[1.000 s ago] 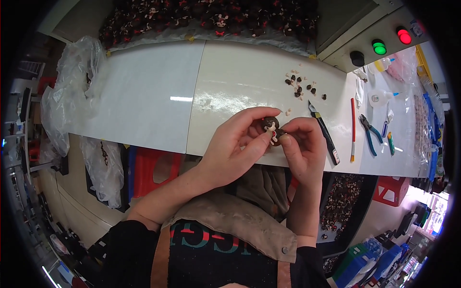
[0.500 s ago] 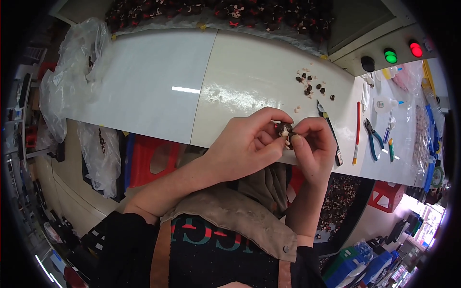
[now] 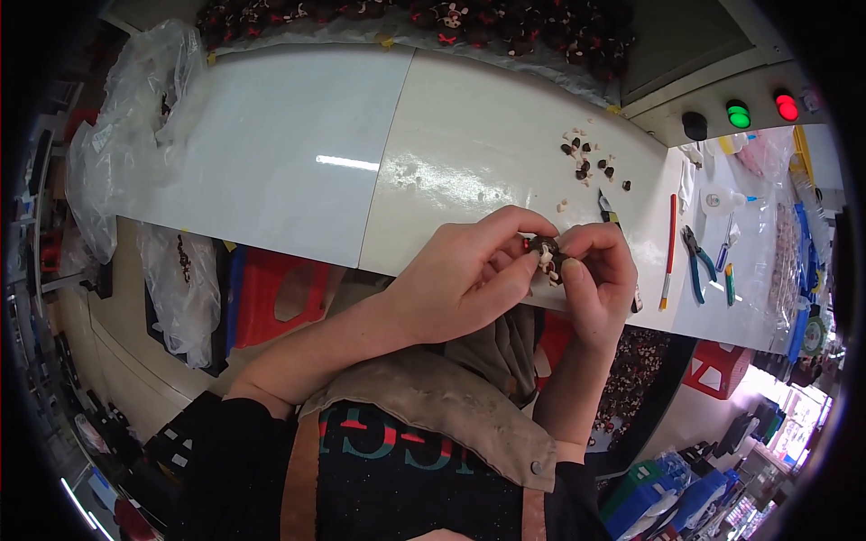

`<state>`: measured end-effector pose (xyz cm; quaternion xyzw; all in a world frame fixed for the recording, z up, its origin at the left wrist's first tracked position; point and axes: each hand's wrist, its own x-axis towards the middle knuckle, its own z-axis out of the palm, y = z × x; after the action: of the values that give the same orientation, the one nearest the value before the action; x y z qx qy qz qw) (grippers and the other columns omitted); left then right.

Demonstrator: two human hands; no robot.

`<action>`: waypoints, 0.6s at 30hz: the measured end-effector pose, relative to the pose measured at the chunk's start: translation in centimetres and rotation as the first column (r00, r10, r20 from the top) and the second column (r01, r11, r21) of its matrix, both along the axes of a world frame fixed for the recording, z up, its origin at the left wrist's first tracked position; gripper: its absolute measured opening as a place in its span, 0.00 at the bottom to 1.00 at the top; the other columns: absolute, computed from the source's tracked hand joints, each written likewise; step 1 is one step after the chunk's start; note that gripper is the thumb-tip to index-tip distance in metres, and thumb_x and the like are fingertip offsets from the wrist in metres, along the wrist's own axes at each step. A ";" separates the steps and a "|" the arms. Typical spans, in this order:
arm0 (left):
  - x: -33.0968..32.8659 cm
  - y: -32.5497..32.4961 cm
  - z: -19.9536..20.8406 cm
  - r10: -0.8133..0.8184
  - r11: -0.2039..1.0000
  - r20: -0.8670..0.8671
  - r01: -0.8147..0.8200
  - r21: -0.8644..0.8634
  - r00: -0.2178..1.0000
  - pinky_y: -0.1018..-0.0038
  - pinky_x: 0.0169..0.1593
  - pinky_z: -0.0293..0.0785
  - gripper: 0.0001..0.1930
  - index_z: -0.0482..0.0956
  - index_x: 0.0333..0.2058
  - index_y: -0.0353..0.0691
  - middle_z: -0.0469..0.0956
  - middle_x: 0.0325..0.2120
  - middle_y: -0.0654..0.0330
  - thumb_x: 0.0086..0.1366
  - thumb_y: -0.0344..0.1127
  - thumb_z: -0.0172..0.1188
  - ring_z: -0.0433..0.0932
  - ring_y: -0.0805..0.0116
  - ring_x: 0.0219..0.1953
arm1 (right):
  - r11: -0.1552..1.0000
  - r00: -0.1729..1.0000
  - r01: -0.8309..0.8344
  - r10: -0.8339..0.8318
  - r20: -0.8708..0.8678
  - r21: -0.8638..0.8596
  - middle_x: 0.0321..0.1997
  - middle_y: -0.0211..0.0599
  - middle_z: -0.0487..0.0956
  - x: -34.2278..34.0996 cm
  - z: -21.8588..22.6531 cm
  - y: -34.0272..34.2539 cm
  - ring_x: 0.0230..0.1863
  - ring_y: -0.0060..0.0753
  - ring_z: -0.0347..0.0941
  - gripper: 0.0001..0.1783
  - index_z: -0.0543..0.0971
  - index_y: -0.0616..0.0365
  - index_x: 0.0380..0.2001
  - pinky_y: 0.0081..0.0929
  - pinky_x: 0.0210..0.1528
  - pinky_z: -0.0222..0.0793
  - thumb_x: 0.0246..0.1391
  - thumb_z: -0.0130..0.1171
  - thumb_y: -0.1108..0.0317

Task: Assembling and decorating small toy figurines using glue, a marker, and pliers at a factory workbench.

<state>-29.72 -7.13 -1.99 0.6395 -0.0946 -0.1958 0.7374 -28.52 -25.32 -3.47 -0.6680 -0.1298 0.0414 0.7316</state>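
Just over the table's near edge, a small dark brown and cream figurine (image 3: 547,256) with a touch of red is pinched between both hands. My left hand (image 3: 474,275) grips it from the left with thumb and bent fingers. From the other side, the thumb and forefinger of my right hand (image 3: 603,284) close on it; fingertips cover much of it. Beyond them lie several dark brown pieces (image 3: 585,169) and tiny cream bits (image 3: 564,205) on the white table. A craft knife (image 3: 607,206) lies partly hidden behind my right hand.
To the right lie a red-handled brush (image 3: 669,252), pliers (image 3: 697,261), a screwdriver (image 3: 724,251) and a squeeze bottle (image 3: 721,200). Many figurines (image 3: 442,18) line the back under a box with lit buttons (image 3: 739,114). Plastic bags (image 3: 144,117) sit left; a container of pieces (image 3: 636,379) stands below.
Both hands have shifted slightly right with the figurine, which appears a little turned. My right hand now covers more of the craft knife.
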 end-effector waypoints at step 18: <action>0.2 -0.1 0.2 -0.030 0.995 0.031 0.027 0.091 0.999 0.84 0.35 0.73 0.13 0.67 0.45 0.31 0.75 0.30 0.60 0.60 0.23 0.48 0.76 0.80 0.31 | 0.999 0.999 -0.039 0.038 -0.013 -0.016 0.31 0.27 0.72 -0.1 -0.2 -0.1 0.32 0.15 0.66 0.11 0.71 0.61 0.32 0.14 0.37 0.63 0.44 0.62 0.75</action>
<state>-29.55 -7.26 -1.77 0.6740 -0.1066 -0.2000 0.7031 -28.57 -25.41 -3.70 -0.6709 -0.1378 0.0608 0.7261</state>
